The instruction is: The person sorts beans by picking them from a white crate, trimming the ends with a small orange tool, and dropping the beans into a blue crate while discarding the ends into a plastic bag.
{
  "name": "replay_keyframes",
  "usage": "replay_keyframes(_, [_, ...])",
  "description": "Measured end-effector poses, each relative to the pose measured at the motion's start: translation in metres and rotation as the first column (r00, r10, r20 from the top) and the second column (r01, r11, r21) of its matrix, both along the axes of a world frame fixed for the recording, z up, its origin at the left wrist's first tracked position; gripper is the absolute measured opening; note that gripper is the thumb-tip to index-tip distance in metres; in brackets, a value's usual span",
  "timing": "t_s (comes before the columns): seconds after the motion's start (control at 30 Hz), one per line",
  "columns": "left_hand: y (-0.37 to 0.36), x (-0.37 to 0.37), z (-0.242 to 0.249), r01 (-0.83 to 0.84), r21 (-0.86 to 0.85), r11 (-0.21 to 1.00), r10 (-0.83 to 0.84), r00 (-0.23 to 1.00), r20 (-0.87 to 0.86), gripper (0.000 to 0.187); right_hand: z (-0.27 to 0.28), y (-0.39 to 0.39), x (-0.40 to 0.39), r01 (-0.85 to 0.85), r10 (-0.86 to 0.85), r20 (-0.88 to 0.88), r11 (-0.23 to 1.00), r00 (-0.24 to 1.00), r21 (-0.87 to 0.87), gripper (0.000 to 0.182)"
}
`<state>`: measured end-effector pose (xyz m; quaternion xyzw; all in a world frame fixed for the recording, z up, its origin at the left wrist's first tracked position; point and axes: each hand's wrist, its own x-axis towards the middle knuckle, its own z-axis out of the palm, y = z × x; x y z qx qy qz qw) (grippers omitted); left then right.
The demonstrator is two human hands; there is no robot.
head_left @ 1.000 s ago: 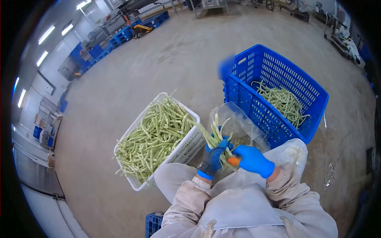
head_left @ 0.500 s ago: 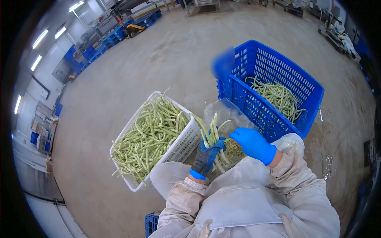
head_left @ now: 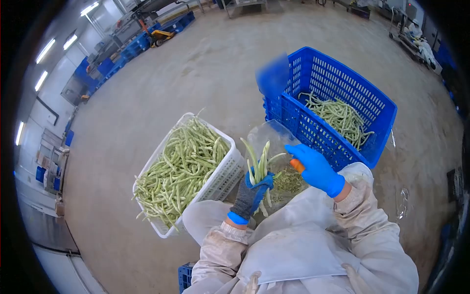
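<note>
My left hand [head_left: 255, 192], in a blue and grey glove, is closed around a bunch of long green beans [head_left: 258, 164] that stick up above the fingers and hang out below. To its right, my right hand [head_left: 316, 169] in a blue glove is curled on an orange-handled tool [head_left: 296, 165]; any blade is hidden. Beneath both hands lies a clear plastic bag [head_left: 269, 133] with small green bean trimmings [head_left: 290, 181] in it. A white crate [head_left: 215, 180] heaped with beans [head_left: 178, 169] stands left of my left hand.
A blue crate [head_left: 377, 105] with fewer beans [head_left: 338, 117] stands ahead to the right. At its near left corner is a blurred blue patch [head_left: 272, 76]. Part of another blue crate [head_left: 185, 275] shows below. A yellow pallet jack [head_left: 160, 36] and a person [head_left: 415, 30] are far off.
My right hand has drawn away from the beans, and more of the orange handle shows. My left hand, still around the bunch, has shifted slightly left. The view has turned a little.
</note>
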<state>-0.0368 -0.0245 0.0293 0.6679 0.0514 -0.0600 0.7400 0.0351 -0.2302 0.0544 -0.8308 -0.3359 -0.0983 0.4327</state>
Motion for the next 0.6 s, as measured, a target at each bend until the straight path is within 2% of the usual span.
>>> replay_keyframes(0.03, [-0.002,0.0,0.002,-0.027,-0.007,1.0,0.027,1.0,0.011,0.021,0.002,0.002,0.001,-0.012,0.033,0.11,0.983,0.993,-0.184,0.026])
replay_keyframes(0.07, [-0.003,0.0,0.001,-0.024,-0.004,1.0,0.024,1.0,0.011,0.021,0.001,0.002,0.002,-0.01,0.03,0.11,0.983,0.993,-0.181,0.026])
replay_keyframes(0.13, [-0.002,-0.002,-0.001,-0.01,-0.002,1.0,0.01,0.999,0.038,0.023,-0.005,0.004,0.007,-0.003,0.067,0.169,0.935,0.983,-0.354,0.023])
replay_keyframes(0.17, [-0.001,-0.003,-0.001,-0.011,-0.001,1.0,0.011,0.999,0.039,0.023,-0.01,0.004,0.008,-0.002,0.067,0.171,0.935,0.983,-0.354,0.023])
replay_keyframes(0.23, [0.002,-0.005,0.002,0.092,-0.03,0.995,-0.093,0.995,-0.03,0.048,-0.024,0.005,0.011,0.11,-0.011,0.287,0.936,0.958,-0.333,0.021])
replay_keyframes(0.27, [0.001,-0.006,0.001,0.091,-0.03,0.995,-0.092,0.995,-0.029,0.048,-0.041,0.004,0.017,0.11,-0.01,0.288,0.937,0.958,-0.332,0.021])
replay_keyframes(0.3, [-0.002,-0.007,-0.001,0.111,-0.108,0.988,-0.116,0.993,-0.037,0.048,-0.061,0.001,0.027,0.149,-0.151,-0.039,0.988,0.988,-0.043,0.022])
replay_keyframes(0.33, [-0.003,-0.008,-0.003,0.129,-0.186,0.974,-0.139,0.99,-0.041,0.048,-0.071,-0.005,0.035,0.272,-0.172,-0.384,0.937,0.907,0.222,0.023])
replay_keyframes(0.37, [0.0,-0.008,-0.011,0.114,-0.174,0.978,-0.13,0.988,-0.083,0.048,-0.07,-0.016,0.041,0.269,-0.17,-0.384,0.937,0.907,0.221,0.023])
replay_keyframes(0.43, [0.005,-0.012,-0.013,0.105,-0.205,0.973,-0.129,0.986,-0.108,0.047,-0.06,-0.032,0.052,0.391,-0.347,-0.4,0.92,0.848,0.033,0.028])
replay_keyframes(0.47, [0.006,-0.01,-0.007,0.097,-0.236,0.967,-0.13,0.983,-0.126,0.046,-0.054,-0.029,0.051,0.393,-0.347,-0.397,0.919,0.849,0.036,0.028])
replay_keyframes(0.5, [0.006,-0.012,-0.001,0.11,-0.235,0.966,-0.138,0.985,-0.106,0.047,-0.05,-0.026,0.046,0.225,-0.208,-0.177,0.971,0.962,0.082,0.029])
replay_keyframes(0.53, [0.008,-0.011,0.001,0.112,-0.239,0.965,-0.141,0.984,-0.108,0.047,-0.04,-0.02,0.039,0.047,-0.052,0.055,0.995,0.997,0.083,0.031])
replay_keyframes(0.57, [0.01,-0.01,0.002,0.171,-0.246,0.954,-0.203,0.973,-0.113,0.049,-0.024,-0.013,0.032,0.051,-0.055,0.053,0.996,0.997,0.079,0.031])
replay_keyframes(0.6, [0.011,-0.01,0.003,0.229,-0.251,0.94,-0.265,0.957,-0.119,0.05,-0.006,-0.004,0.024,-0.039,0.038,0.011,0.999,0.999,0.026,0.035])
